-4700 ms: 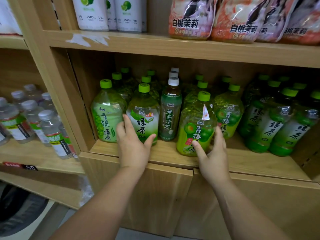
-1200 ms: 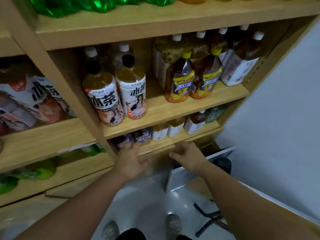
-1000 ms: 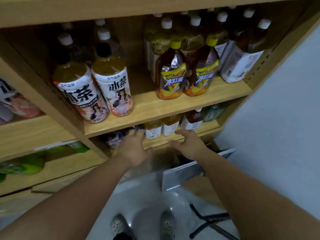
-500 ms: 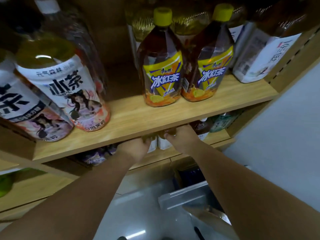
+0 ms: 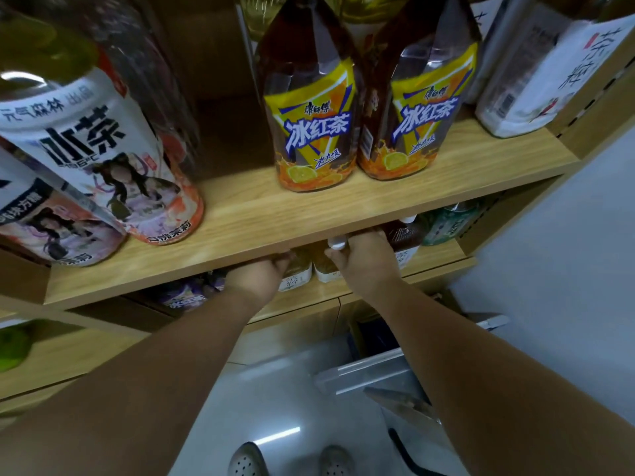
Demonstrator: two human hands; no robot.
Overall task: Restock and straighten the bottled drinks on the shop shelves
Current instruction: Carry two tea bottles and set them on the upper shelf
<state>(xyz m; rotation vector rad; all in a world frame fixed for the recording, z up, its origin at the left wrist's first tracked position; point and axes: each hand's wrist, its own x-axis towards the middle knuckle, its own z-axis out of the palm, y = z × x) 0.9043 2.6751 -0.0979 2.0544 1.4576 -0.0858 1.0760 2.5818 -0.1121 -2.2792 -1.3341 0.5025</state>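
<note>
Both my hands reach under the wooden shelf board point(image 5: 309, 214) to the lower shelf. My left hand point(image 5: 259, 278) curls against a small yellow tea bottle with a white label point(image 5: 297, 273); the board hides its fingertips. My right hand point(image 5: 366, 261) grips the neighbouring yellow tea bottle point(image 5: 324, 267) near its white cap point(image 5: 338, 242). A dark tea bottle point(image 5: 405, 235) and a green bottle point(image 5: 446, 225) stand just right of that hand. A purple-labelled bottle point(image 5: 185, 297) lies left of my left hand.
On the board above stand two iced red tea bottles point(image 5: 314, 132) point(image 5: 422, 121), large white-labelled tea bottles at the left point(image 5: 103, 149) and a white-labelled bottle at the right point(image 5: 536, 70). Below are the floor, my shoes point(image 5: 247, 462) and a metal frame point(image 5: 378, 372).
I have leaned in closer to the shelves. Both hands have moved from the lower shelf's front edge up under the board onto the small tea bottles.
</note>
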